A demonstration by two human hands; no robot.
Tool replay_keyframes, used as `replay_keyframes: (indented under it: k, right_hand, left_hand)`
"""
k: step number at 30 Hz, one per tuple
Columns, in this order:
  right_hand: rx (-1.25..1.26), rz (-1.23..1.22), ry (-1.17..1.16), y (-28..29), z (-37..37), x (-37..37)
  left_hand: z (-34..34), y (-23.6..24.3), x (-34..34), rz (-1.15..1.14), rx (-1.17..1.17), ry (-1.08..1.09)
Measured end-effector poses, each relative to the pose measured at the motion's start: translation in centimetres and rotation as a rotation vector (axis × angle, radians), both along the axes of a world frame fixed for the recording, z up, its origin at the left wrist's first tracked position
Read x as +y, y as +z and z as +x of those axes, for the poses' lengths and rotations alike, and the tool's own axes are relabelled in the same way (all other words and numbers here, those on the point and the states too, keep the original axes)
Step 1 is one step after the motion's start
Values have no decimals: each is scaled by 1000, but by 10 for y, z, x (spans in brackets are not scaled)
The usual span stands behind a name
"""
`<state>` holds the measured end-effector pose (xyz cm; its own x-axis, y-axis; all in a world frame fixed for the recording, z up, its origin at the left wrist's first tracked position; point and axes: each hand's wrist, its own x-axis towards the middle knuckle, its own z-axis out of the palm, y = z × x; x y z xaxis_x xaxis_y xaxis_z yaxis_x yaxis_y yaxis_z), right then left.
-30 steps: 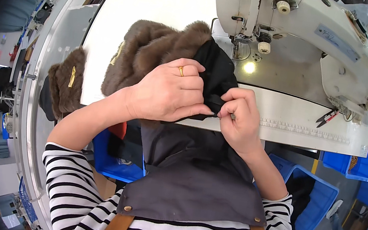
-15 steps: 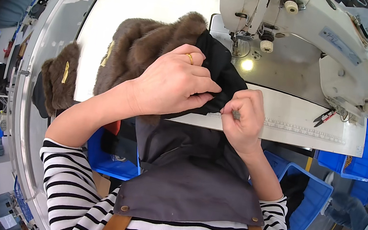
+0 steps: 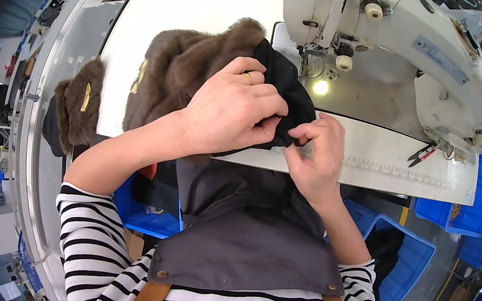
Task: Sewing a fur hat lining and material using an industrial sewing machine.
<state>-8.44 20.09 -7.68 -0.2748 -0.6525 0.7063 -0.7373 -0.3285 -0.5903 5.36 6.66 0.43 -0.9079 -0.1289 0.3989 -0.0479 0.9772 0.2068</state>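
A brown fur piece (image 3: 173,61) with black lining fabric (image 3: 282,79) along its right side lies bunched on the white table, left of the sewing machine's needle area. My left hand (image 3: 231,109), a ring on one finger, is closed on the black fabric, its fingers curled over the folds. At the fabric's lower right edge, my right hand (image 3: 318,155) has its thumb and forefinger close together by the cloth; its other fingers curl loosely. The fingertips seem to pinch the edge of the lining. A yellow strip (image 3: 139,76) shows on the fur's left edge.
The white sewing machine (image 3: 417,40) stands at the far right, its lamp lighting the metal bed. Red-handled thread snips (image 3: 422,155) lie beside it. Another brown fur piece (image 3: 83,105) sits at the table's left edge. Blue bins (image 3: 416,261) stand below, right and left.
My right hand has opened from a tight fist to a looser pinch by the fabric edge. My left fingers have curled in more. The view has shifted slightly.
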Motion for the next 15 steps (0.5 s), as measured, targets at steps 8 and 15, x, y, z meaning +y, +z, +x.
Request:
replay_keyframes:
  k: [8,15]
  right_hand:
    - [41,111,-80,-1,-7,4]
    - [86,144,-72,6,-22,5]
  left_hand:
    - [-3,5,0,302,-74,105]
    - [-7,6,-6,185,-122,26]
